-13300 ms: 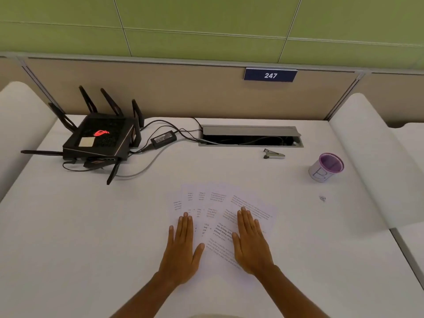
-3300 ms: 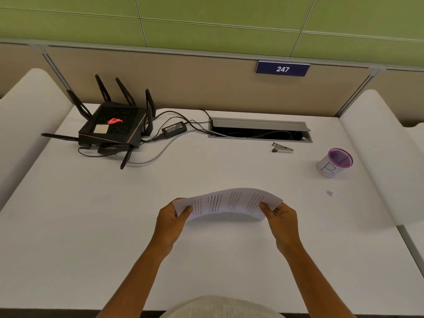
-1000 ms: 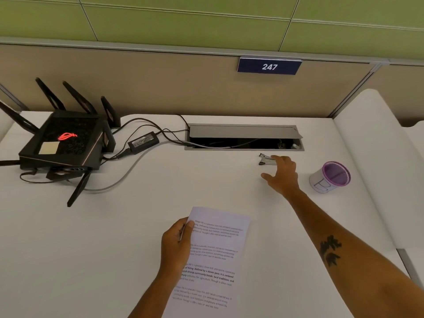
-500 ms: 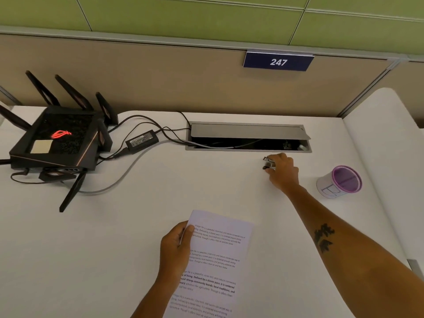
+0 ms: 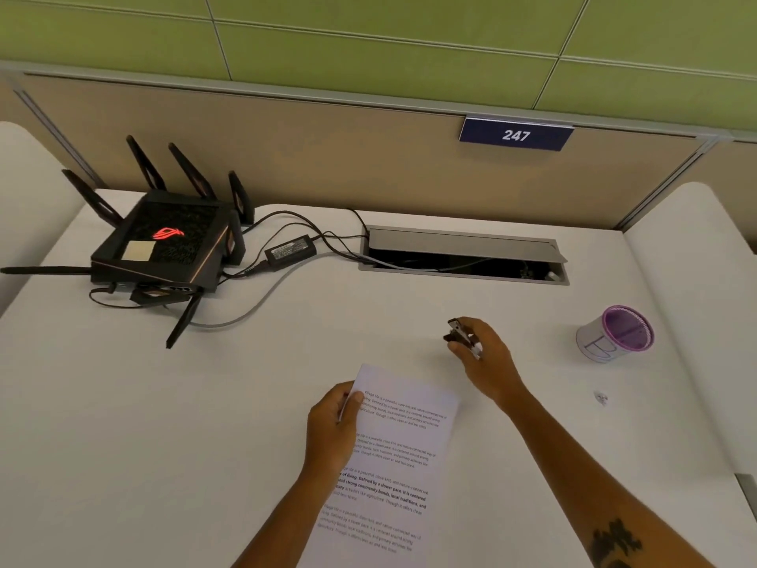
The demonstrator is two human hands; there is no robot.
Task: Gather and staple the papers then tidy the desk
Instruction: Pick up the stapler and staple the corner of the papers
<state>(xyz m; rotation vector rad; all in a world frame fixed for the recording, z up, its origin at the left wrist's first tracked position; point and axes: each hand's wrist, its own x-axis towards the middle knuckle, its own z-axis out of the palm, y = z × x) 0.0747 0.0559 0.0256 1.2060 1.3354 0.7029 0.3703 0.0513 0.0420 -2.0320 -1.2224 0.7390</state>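
Purple-rimmed cup [image 5: 615, 335] sits alone right of the right hand [image 5: 487, 362], which grips the stapler [image 5: 462, 337]. Left hand [image 5: 332, 428] pinches the papers [image 5: 395, 457]; cup contents unclear.

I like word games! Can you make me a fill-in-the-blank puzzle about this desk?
1. The right hand holds a small ____.
2. The left hand grips the ____ by their left edge.
3. The cup has a ____ rim.
4. The blue sign on the partition shows the number ____.

Missing words: stapler; papers; purple; 247
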